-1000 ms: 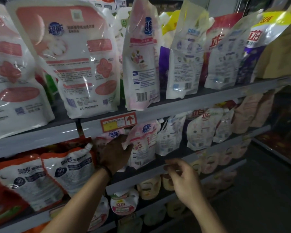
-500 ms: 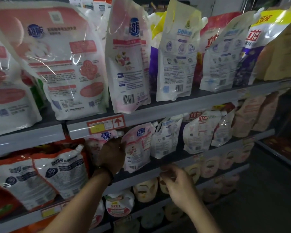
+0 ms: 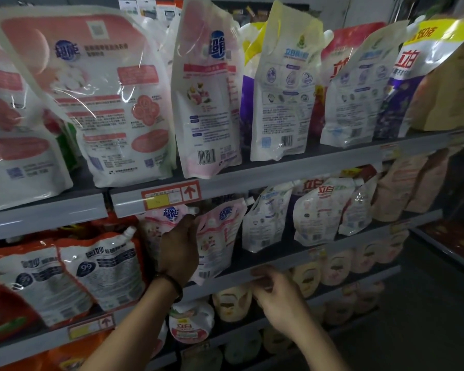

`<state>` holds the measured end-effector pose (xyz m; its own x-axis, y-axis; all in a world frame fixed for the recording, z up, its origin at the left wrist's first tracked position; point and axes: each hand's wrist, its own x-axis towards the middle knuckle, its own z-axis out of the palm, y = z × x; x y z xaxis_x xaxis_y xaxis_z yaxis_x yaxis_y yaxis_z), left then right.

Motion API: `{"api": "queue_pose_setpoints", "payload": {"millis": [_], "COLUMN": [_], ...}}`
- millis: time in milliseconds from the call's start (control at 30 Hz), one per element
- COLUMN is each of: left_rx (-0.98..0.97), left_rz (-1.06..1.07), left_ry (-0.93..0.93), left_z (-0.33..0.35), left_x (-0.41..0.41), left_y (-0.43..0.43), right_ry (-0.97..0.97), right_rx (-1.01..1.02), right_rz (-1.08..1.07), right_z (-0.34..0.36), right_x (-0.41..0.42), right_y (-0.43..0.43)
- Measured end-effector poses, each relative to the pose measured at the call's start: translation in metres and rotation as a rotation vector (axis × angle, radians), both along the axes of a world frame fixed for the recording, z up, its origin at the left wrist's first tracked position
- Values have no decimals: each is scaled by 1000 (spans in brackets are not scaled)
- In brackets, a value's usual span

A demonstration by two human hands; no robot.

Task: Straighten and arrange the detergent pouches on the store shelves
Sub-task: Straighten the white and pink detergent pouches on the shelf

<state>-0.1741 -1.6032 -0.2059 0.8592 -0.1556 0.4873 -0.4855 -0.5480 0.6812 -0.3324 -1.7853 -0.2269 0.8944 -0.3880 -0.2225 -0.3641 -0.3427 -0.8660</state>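
Head: left hand point(image 3: 178, 250) on glossy pouch point(image 3: 156, 228)

Tiered grey metal shelves point(image 3: 292, 170) line a dim store aisle; the dark floor point(image 3: 426, 330) lies in shadow alongside.

A red price label point(image 3: 170, 195) with an up arrow is sitting centre frame; a dimmer second label point(image 3: 90, 328) is showing lower left; dark floor point(image 3: 426, 330) is lying right.

The left hand point(image 3: 178, 247) is reaching upward, back toward the camera, its fingers mostly hidden, while the right hand point(image 3: 277, 295) is hovering lower with fingers loosely curled.
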Motion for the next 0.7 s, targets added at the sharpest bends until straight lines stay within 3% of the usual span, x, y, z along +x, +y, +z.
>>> {"api": "queue_pose_setpoints", "payload": {"millis": [400,700], "left_rx": [-47,-54], "left_rz": [-7,-18], "left_ry": [61,-2], "left_z": [29,38], "left_x": [-31,-62], "left_y": [31,51], "right_ry": [-247,-354], "right_rx": [7,-93], "right_rz": [-78,-75], "right_z": [20,23], "right_x": [24,32], "right_y": [-3,10]}}
